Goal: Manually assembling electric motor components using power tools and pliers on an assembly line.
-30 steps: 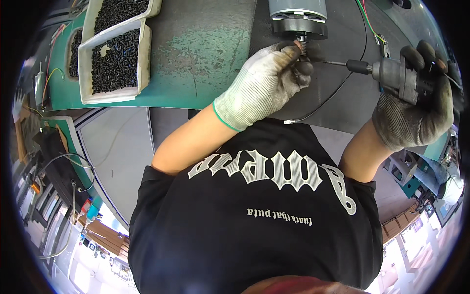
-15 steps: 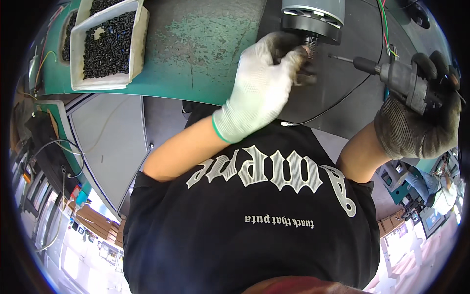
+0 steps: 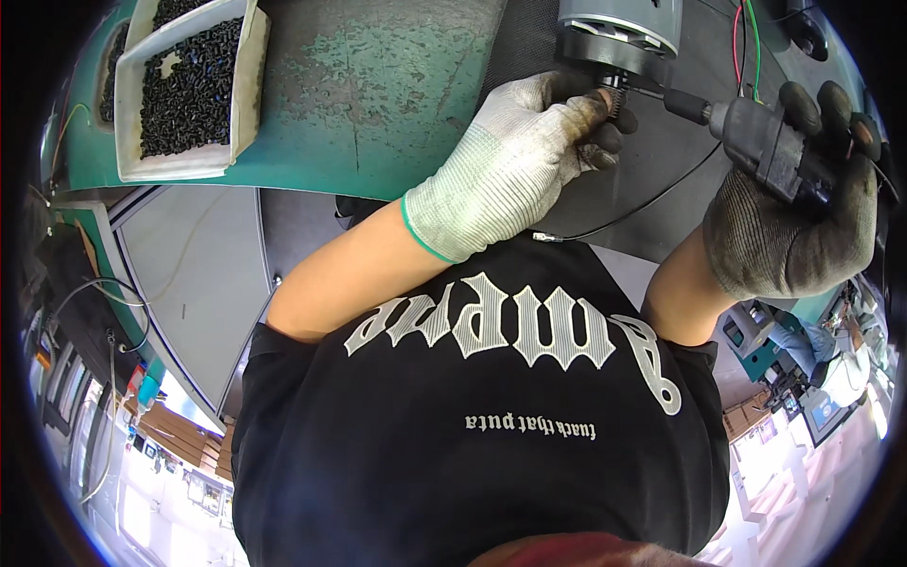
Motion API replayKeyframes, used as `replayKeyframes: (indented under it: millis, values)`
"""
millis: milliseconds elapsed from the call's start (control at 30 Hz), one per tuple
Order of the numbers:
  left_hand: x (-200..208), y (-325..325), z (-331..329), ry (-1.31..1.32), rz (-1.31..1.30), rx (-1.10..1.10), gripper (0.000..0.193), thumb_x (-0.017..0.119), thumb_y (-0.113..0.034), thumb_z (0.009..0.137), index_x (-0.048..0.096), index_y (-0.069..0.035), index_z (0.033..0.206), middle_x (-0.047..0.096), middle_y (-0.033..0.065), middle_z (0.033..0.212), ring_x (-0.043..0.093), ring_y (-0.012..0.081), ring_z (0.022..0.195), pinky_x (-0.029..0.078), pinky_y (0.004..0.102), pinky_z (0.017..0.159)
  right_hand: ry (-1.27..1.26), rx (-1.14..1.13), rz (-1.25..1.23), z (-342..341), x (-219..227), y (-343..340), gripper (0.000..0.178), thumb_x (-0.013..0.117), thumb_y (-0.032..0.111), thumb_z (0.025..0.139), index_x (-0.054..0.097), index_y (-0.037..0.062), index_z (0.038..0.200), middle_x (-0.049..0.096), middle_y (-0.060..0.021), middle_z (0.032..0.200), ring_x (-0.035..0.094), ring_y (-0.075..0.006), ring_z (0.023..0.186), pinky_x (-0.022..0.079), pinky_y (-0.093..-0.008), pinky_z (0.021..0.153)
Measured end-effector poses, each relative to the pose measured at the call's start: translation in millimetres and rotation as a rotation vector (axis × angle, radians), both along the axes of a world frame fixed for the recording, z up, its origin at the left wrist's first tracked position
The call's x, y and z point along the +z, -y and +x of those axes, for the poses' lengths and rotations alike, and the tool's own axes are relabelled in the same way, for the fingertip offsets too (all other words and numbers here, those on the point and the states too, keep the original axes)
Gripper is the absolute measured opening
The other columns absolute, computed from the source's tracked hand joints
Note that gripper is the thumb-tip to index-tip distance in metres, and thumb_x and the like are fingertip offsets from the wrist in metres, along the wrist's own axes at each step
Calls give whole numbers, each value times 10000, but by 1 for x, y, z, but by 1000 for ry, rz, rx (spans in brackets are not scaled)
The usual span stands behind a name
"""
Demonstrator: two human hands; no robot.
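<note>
Motor housing [image 3: 619, 33], a grey-and-silver cylinder, sits at the top edge of the view on the dark mat [image 3: 529, 57] that covers the right part of the worn green workbench [image 3: 378, 94]; only its lower end shows. It looks heavy, rigid and metal, unlikely to shift under light pressure, and probably best steadied around its smooth barrel rather than by the red and green wires [image 3: 742, 42] trailing past it, which would be fragile. The small fitting at its underside seems stiff and fiddly, something to pinch rather than grip.

Left of the mat, a pale rectangular plastic bin [image 3: 250, 66] stands on the bench, well apart from the housing, nearly full of small black screws [image 3: 189, 85]; a bare patch shows near its top. A second bin with similar black pieces lies just behind it, mostly cut off.

The electric screwdriver [image 3: 765, 151], dark grey, lies nearly level, its bit pointing left toward the underside of the housing, with a thin black cable [image 3: 642, 208] looping below. The right hand [image 3: 803, 217], in a dark grey glove, is clenched around the tool's body.

The left hand [image 3: 529, 161], in a light knit glove with a green cuff, has its fingertips [image 3: 605, 104] pinched at the fitting under the housing, touching it; whether a screw is held there cannot be told
</note>
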State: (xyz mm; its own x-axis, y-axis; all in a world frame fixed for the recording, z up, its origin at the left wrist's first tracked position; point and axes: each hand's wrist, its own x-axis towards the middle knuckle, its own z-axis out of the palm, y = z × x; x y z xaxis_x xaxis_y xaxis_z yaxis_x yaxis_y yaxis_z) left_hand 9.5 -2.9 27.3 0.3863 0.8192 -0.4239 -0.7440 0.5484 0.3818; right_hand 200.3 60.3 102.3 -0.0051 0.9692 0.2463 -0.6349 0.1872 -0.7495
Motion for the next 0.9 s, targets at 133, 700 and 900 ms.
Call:
replayKeyframes:
  millis: [133, 700, 900]
  values:
    - [0, 0, 4, -11, -1, 51, 169, 499, -102, 979, 553, 24, 1078, 583, 59, 981, 584, 120, 790, 502, 237, 740, 24, -52, -32, 1, -2, -1, 258, 487, 114, 909, 588, -83, 1041, 610, -234, 960, 635, -339, 921, 546, -521, 868]
    - [1, 9, 4, -1544, 744, 171, 246, 685, -148, 789, 518, -17, 914, 600, 165, 829, 612, 343, 683, 528, 381, 607, 287, -546, -95, 88, -14, -10, 376, 499, 150, 928, 554, -109, 1197, 583, -246, 1212, 573, -383, 1100, 460, -516, 972]
    - [44, 5, -127, -2167, 860, 438, 82, 620, -101, 764, 574, -45, 802, 561, 134, 731, 588, 329, 675, 489, 391, 582, 375, -660, -143, 110, -30, 0, 382, 487, 145, 956, 535, -93, 1251, 557, -253, 1257, 546, -355, 1160, 447, -477, 996]
